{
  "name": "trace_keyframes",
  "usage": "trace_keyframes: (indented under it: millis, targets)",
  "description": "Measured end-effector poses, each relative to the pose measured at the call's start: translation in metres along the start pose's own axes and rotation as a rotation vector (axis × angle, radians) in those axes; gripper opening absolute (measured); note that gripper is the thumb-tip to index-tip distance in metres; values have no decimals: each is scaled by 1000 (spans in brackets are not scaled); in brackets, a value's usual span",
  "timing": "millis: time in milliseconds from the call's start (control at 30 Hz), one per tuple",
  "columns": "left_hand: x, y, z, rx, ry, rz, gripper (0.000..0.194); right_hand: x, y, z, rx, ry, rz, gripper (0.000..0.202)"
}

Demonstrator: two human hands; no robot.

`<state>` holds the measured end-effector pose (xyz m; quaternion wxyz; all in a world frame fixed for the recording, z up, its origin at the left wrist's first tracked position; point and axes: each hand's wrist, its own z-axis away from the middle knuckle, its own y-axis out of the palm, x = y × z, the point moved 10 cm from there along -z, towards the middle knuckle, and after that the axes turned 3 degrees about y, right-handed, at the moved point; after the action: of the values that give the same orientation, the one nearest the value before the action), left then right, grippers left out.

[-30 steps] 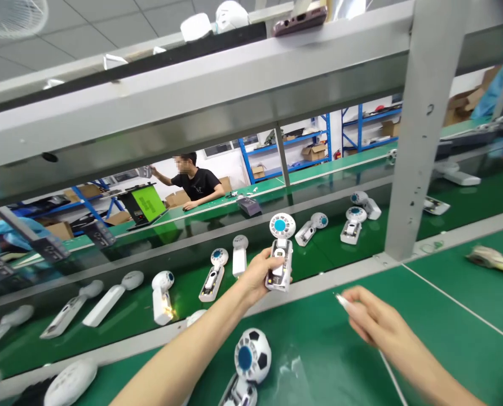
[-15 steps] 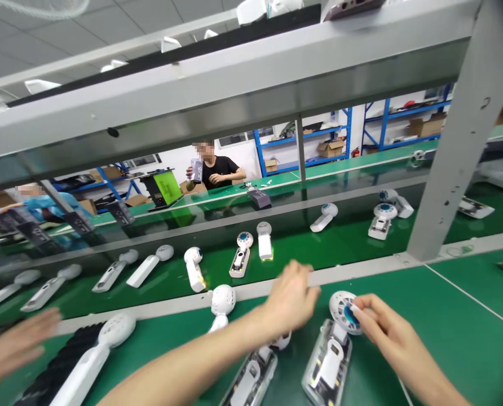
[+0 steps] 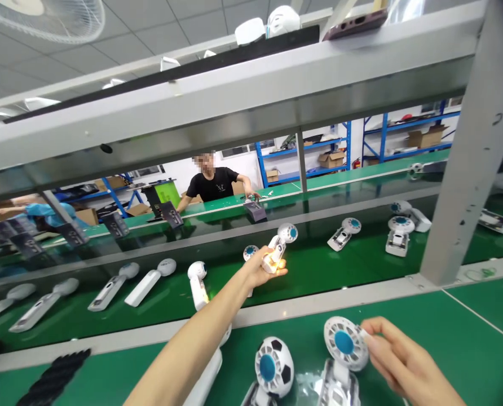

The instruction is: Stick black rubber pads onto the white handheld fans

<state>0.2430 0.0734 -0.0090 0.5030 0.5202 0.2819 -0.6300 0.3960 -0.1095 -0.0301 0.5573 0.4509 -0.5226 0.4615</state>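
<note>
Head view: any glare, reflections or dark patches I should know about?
Head view: orange glow washes over the lower part of the fan in the left hand; same head view: faint reflections on the belt, upper right corner dark.

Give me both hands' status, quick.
Left hand: closed, holding a lit white device.
Right hand: fingers pinched on a small whitish piece at a fan head's edge.

We log a first device (image 3: 274, 366) left of a second device (image 3: 344, 342) on the table (image 3: 404, 307); behind, the belt (image 3: 310, 276); beyond, a co-worker (image 3: 213, 187); post (image 3: 458, 169) at right.
</note>
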Motion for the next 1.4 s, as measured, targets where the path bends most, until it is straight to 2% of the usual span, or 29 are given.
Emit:
trace_keyframes:
  millis: [200, 300, 367, 467, 567, 700, 867, 967, 1033, 1133, 1200, 1267, 1300, 1333, 1400]
  targets:
    - [17, 54, 87, 242, -37, 277, 37, 38, 12, 8, 17, -62, -11, 42]
    - [29, 85, 120, 447, -18, 360, 38, 53, 20, 14, 27, -109, -18, 42]
    - [34, 97, 135, 532, 11, 348, 34, 59, 25, 16, 48, -132, -21, 42]
    - [34, 103, 148, 585, 63, 315, 27, 64, 32, 20, 88, -149, -23, 39]
    - [31, 104, 156, 605, 90, 271, 29, 68, 34, 23, 120, -158, -19, 37]
    - [31, 99, 160, 552, 89, 164, 33, 71, 38, 28, 195, -130, -20, 37]
    - [33, 96, 163, 448, 102, -52, 39, 66, 47, 34, 337, -14, 44, 40]
    - [35, 96, 162, 362, 98, -162, 43, 66, 49, 31, 324, 13, 60, 41]
    - [35, 96, 160, 322, 97, -152, 41, 65, 44, 27, 275, 13, 46, 41]
    - [30, 88, 144, 266, 93, -106, 37, 51, 18, 24, 190, 10, 7, 42]
    - [19, 68, 119, 118, 138, -124, 30, 27, -20, 23, 85, 46, -64, 43]
    - [5, 48, 87, -35, 190, -170, 25, -12, -62, 21, -60, 164, -192, 44]
    - [1, 44, 69, -77, 201, -200, 24, -29, -76, 20, -99, 197, -261, 46]
    - [-1, 43, 50, -100, 198, -238, 25, -44, -84, 18, -98, 230, -310, 47]
    - [-5, 42, 15, -159, 197, -334, 26, -57, -91, 12, -115, 200, -366, 46]
